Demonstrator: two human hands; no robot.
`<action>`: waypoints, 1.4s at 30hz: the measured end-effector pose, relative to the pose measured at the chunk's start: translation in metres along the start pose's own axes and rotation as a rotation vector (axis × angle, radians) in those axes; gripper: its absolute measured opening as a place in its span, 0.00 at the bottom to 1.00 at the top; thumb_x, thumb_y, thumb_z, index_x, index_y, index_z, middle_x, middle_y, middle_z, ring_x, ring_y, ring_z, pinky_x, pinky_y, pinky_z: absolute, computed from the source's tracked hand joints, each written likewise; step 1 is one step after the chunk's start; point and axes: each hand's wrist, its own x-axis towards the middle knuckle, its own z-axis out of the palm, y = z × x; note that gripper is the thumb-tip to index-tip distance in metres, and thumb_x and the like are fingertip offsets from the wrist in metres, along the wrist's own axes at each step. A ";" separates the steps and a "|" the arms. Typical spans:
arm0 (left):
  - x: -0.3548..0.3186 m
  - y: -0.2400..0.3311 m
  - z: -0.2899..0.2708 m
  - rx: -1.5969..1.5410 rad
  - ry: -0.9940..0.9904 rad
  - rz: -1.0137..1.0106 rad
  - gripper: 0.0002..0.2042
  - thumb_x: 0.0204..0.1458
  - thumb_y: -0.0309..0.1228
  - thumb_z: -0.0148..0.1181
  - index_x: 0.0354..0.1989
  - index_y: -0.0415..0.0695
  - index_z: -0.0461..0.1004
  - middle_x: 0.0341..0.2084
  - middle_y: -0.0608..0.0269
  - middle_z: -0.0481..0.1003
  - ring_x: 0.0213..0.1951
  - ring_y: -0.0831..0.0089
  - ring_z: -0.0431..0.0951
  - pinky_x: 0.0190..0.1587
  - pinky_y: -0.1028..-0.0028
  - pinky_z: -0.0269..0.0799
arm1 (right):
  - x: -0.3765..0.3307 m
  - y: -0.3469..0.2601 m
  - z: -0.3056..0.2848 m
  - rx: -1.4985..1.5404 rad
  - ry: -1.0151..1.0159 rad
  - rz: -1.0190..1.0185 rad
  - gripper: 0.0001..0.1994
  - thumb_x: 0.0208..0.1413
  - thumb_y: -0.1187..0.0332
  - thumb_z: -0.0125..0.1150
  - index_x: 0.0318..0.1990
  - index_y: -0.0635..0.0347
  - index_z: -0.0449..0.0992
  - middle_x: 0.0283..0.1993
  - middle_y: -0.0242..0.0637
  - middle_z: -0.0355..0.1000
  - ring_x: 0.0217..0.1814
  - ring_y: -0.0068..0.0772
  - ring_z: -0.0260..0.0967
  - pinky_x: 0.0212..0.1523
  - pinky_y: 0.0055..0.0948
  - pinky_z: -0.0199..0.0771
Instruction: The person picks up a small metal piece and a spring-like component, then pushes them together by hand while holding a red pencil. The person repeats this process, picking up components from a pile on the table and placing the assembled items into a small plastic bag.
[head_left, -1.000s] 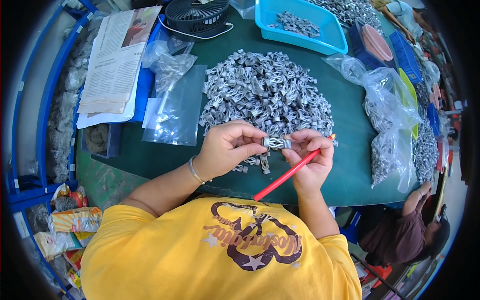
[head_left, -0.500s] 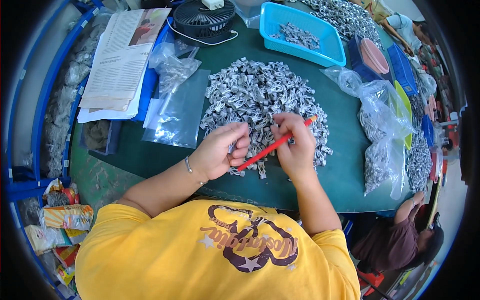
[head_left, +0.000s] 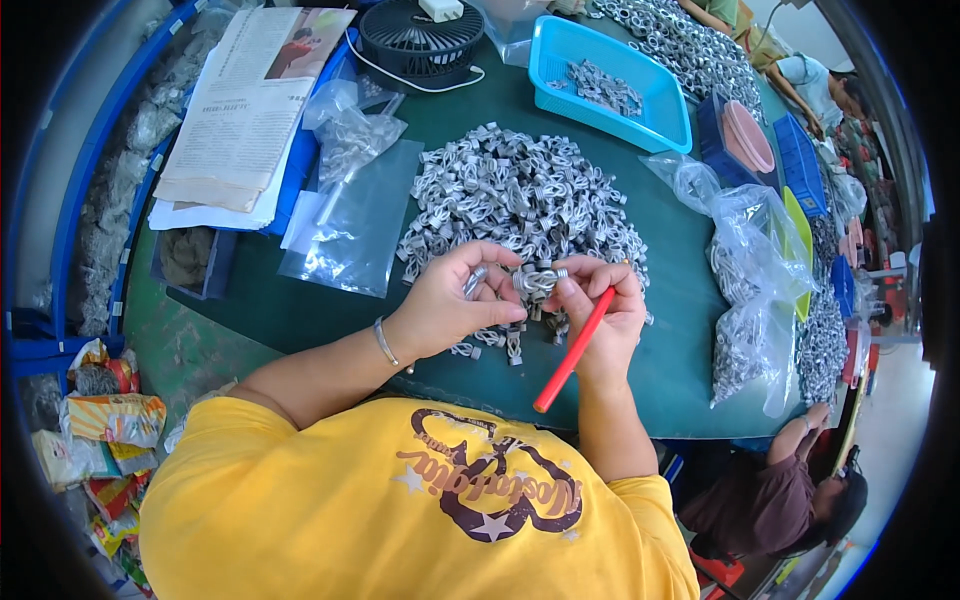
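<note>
I pinch one small grey metal clip (head_left: 538, 281) between both hands, just above the near edge of the big pile of grey metal clips (head_left: 520, 195). My left hand (head_left: 455, 300) is closed on it; my right hand (head_left: 600, 310) also clamps the red plastic stick (head_left: 572, 350). I should keep the clip steady and the stick clear.

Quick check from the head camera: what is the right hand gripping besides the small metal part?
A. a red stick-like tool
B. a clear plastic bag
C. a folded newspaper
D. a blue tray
A. The right hand pinches the small metal part together with the left hand, and a red stick-like tool slants down from its fingers toward the table's near edge.
</note>
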 end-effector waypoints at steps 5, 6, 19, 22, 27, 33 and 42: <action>-0.001 0.005 0.005 0.178 0.060 0.103 0.12 0.42 0.21 0.63 0.37 0.38 0.70 0.26 0.69 0.71 0.26 0.88 0.68 0.28 0.87 0.66 | -0.008 0.003 0.000 0.100 -0.004 0.013 0.10 0.49 0.83 0.54 0.27 0.60 0.59 0.38 0.47 0.69 0.28 0.23 0.69 0.29 0.19 0.74; 0.000 0.004 0.005 0.192 0.071 0.119 0.12 0.42 0.22 0.63 0.36 0.38 0.71 0.26 0.71 0.70 0.25 0.88 0.66 0.27 0.87 0.64 | -0.008 0.003 -0.001 0.104 0.009 0.024 0.10 0.49 0.83 0.54 0.27 0.60 0.59 0.38 0.48 0.69 0.28 0.23 0.69 0.29 0.19 0.74; -0.005 0.005 0.006 0.326 0.053 0.285 0.11 0.43 0.22 0.63 0.36 0.37 0.71 0.25 0.70 0.69 0.26 0.87 0.66 0.28 0.87 0.61 | -0.012 0.020 -0.013 0.207 -0.183 0.038 0.14 0.45 0.88 0.54 0.28 0.59 0.59 0.39 0.47 0.68 0.41 0.35 0.70 0.43 0.28 0.73; -0.004 0.002 0.006 0.316 0.057 0.350 0.09 0.43 0.22 0.62 0.34 0.38 0.73 0.22 0.73 0.69 0.22 0.90 0.63 0.25 0.88 0.60 | -0.014 0.019 -0.009 0.122 -0.146 -0.106 0.14 0.44 0.89 0.54 0.28 0.60 0.58 0.41 0.47 0.67 0.44 0.38 0.69 0.45 0.30 0.73; -0.010 0.007 0.008 0.107 0.093 0.119 0.09 0.47 0.22 0.59 0.37 0.37 0.71 0.21 0.69 0.70 0.19 0.88 0.66 0.21 0.86 0.62 | -0.016 0.018 -0.007 -0.045 -0.078 -0.315 0.18 0.41 0.90 0.56 0.32 0.61 0.56 0.45 0.49 0.63 0.48 0.40 0.68 0.46 0.29 0.73; -0.006 0.000 0.007 -0.090 0.061 -0.011 0.09 0.50 0.23 0.55 0.40 0.37 0.70 0.23 0.62 0.73 0.21 0.81 0.73 0.23 0.83 0.70 | -0.019 0.015 0.004 -0.103 -0.082 -0.485 0.21 0.41 0.90 0.56 0.36 0.59 0.54 0.45 0.48 0.61 0.47 0.41 0.69 0.44 0.30 0.74; -0.005 -0.004 -0.004 -0.587 -0.099 -0.286 0.12 0.56 0.30 0.47 0.43 0.35 0.67 0.33 0.57 0.73 0.31 0.73 0.76 0.27 0.78 0.75 | -0.017 0.009 0.009 -0.346 -0.281 -0.619 0.19 0.38 0.84 0.64 0.31 0.61 0.57 0.40 0.54 0.69 0.38 0.40 0.72 0.36 0.29 0.75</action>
